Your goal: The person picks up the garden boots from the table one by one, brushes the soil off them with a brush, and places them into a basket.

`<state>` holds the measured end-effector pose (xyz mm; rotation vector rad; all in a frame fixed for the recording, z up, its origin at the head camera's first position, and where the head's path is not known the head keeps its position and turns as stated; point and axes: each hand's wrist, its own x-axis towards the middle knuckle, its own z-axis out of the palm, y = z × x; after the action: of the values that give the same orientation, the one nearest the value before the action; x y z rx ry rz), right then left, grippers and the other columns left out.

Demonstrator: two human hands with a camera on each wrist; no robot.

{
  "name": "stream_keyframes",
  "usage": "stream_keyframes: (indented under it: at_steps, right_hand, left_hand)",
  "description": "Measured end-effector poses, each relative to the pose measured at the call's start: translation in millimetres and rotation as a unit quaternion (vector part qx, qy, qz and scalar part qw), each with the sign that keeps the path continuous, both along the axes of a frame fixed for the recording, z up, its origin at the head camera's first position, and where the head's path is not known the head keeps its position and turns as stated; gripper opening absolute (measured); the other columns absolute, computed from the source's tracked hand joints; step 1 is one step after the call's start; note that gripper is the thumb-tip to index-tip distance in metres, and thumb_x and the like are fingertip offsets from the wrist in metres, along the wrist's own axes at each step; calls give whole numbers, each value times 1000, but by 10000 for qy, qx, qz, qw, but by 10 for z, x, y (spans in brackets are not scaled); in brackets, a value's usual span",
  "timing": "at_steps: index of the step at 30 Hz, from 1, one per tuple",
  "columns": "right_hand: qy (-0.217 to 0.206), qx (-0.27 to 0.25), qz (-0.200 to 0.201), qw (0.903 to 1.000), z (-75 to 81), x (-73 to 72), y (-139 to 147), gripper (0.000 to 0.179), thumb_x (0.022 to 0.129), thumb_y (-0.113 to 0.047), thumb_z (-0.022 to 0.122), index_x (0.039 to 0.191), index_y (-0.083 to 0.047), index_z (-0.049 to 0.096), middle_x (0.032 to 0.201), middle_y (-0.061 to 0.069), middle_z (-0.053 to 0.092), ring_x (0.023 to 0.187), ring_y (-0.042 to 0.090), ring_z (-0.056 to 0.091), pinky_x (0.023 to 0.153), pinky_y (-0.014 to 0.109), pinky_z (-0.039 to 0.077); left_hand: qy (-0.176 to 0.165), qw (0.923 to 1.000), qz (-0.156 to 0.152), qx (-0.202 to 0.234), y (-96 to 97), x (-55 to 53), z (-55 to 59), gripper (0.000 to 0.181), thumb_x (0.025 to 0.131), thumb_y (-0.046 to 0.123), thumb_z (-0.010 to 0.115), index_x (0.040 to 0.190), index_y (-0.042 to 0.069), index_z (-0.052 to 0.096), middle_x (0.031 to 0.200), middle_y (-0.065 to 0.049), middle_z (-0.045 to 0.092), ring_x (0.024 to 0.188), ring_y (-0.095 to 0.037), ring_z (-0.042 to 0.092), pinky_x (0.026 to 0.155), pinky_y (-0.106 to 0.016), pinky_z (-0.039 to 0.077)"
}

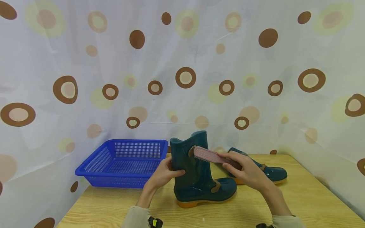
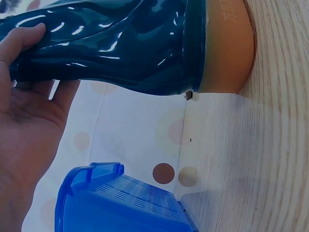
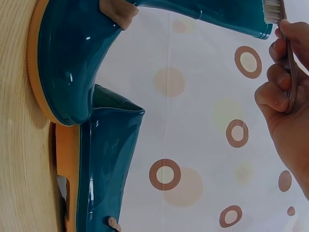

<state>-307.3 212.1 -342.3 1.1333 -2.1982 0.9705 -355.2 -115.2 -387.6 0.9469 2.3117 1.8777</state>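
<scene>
A dark teal rain boot (image 1: 189, 177) with an orange sole and brown bows stands upright on the table. My left hand (image 1: 163, 173) grips its shaft from the back, thumb on the near side and fingers behind; the left wrist view shows the thumb (image 2: 24, 41) pressed on the glossy rubber. My right hand (image 1: 248, 169) holds a pink scrub brush (image 1: 209, 155) by its handle. The brush head is at the upper shaft by the brown bow, bristles toward the boot. In the right wrist view pale bristles show at the brush end, with fingers (image 3: 277, 92) curled round the handle.
A blue perforated plastic basket (image 1: 121, 174) stands to the left on the wooden table (image 1: 299, 202). A second teal boot (image 1: 275, 173) lies behind my right hand, its shaft slumped back. A white curtain (image 1: 182, 104) with brown circles hangs behind the table.
</scene>
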Motion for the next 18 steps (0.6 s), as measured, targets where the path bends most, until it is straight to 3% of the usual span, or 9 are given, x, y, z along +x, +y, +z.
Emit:
stream_keyframes:
  at_steps: [4, 9, 18]
  right_hand:
    - [19, -250, 15, 9997, 30, 35, 10, 45, 95, 2, 60, 138, -9, 58, 107, 3, 65, 83, 5, 57, 66, 19, 49]
    - [164, -525, -91, 9984, 50, 64, -9, 46, 94, 4, 61, 138, -9, 58, 103, 3, 63, 76, 6, 54, 59, 21, 46]
    - [355, -421, -150, 9984, 45, 38, -79, 46, 93, 3, 63, 137, -8, 59, 97, 3, 61, 72, 5, 48, 56, 20, 42]
  left_hand:
    - [-56, 10000, 31, -6, -1, 7, 1, 59, 90, 14, 73, 143, 12, 48, 137, -15, 60, 123, -33, 61, 101, -47, 52]
    - [-62, 10000, 46, -21, 3, 3, -6, 59, 90, 14, 73, 143, 12, 48, 138, -15, 60, 123, -33, 61, 102, -48, 52]
    - [-24, 10000, -66, -43, -11, 2, 12, 56, 90, 13, 72, 141, 8, 50, 134, -17, 61, 120, -31, 63, 101, -44, 53]
